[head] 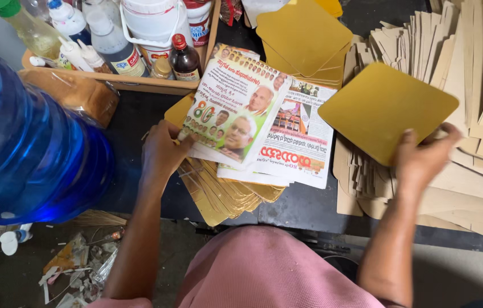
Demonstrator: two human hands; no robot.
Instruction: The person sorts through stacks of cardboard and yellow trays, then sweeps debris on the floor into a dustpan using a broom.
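My right hand (424, 157) grips a square gold card with rounded corners (387, 108) by its near edge, holding it above a spread of cut brown cardboard pieces (469, 177). My left hand (164, 151) rests on the left edge of a folded newspaper (253, 125), fingers curled on its corner. The newspaper lies on a fanned stack of gold cards (224, 191) on the dark table. Another pile of gold cards (304, 37) sits at the back centre.
A large blue water bottle (30, 148) fills the left side. A wooden crate (139, 82) with several bottles and a white tub stands at the back left. Paper scraps litter the floor (76, 268) at lower left. My lap in pink cloth (270, 268) is below the table edge.
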